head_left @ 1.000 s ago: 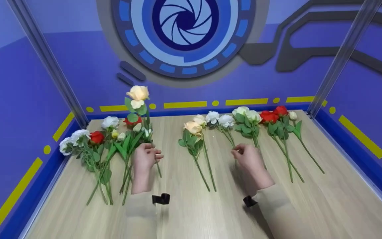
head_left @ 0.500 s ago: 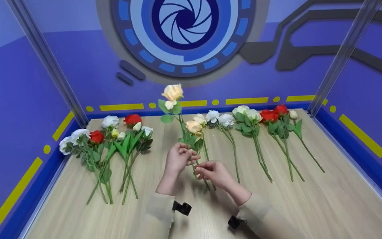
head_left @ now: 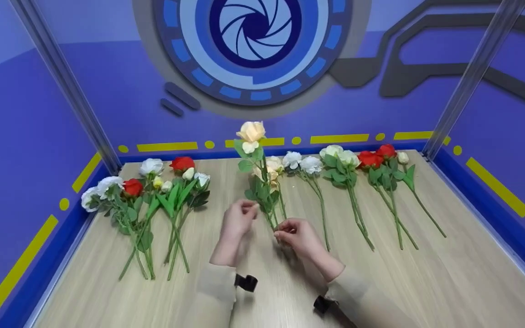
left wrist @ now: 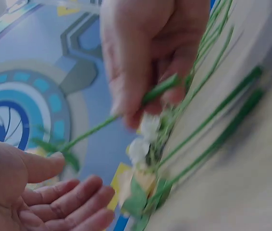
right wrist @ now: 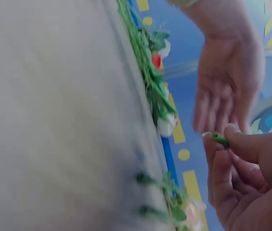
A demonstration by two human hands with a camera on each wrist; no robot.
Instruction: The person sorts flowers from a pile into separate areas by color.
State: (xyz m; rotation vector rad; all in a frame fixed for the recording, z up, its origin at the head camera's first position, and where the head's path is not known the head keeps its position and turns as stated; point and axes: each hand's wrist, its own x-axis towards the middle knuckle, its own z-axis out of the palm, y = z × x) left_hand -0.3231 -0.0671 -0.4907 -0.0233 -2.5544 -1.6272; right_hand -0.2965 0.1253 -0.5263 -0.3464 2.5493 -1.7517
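Note:
A peach rose (head_left: 251,131) stands nearly upright over the middle of the table. The right hand (head_left: 301,237) pinches its stem near the lower end between thumb and fingers; the cut end of the stem (right wrist: 218,138) pokes out of that pinch in the right wrist view. Beside the stem, apart from it, is the left hand (head_left: 237,218), which holds nothing. Its fingers (left wrist: 73,204) are spread loosely in the left wrist view. Behind the held rose lie peach roses (head_left: 274,165), partly hidden by its leaves, with their stems toward the person.
To the left lies a mixed pile of white flowers (head_left: 110,187), red roses (head_left: 182,164) and tulips. Rightward come white flowers (head_left: 311,165), pale green ones (head_left: 348,159), red roses (head_left: 370,159) and a single white tulip (head_left: 403,158). Blue walls (head_left: 121,91) enclose the table (head_left: 463,273).
The peach rose was carried right, from the left pile to the middle. The right hand came across and took its stem; the left hand let go.

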